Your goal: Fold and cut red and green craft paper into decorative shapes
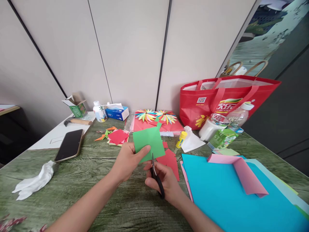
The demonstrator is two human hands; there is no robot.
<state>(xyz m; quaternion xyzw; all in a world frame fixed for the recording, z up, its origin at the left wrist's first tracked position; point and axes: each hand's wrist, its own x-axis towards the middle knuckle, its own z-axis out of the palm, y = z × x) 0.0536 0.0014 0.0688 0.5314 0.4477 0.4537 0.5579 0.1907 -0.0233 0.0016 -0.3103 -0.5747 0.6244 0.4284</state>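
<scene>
A green paper square (148, 140) is pinched in my left hand (126, 161), the thumb lying on top of it. My right hand (166, 182) is closed around the black handles of the scissors (158, 183), whose blades meet the lower edge of the green paper. Red paper pieces (170, 161) lie on the table just beyond my right hand. Behind the green square, two multicoloured folded-paper fans (146, 115) rest on a red sheet (140, 125). Part of that sheet is hidden by the green square.
Blue sheets (217, 187) with a folded pink strip (248, 177) cover the right side. A yellow glue stick (181, 139), red bag (198, 106) and bottle (241, 114) stand behind. Leftward lie a phone (69, 145), a hammer (79, 121) and crumpled tissue (36, 182).
</scene>
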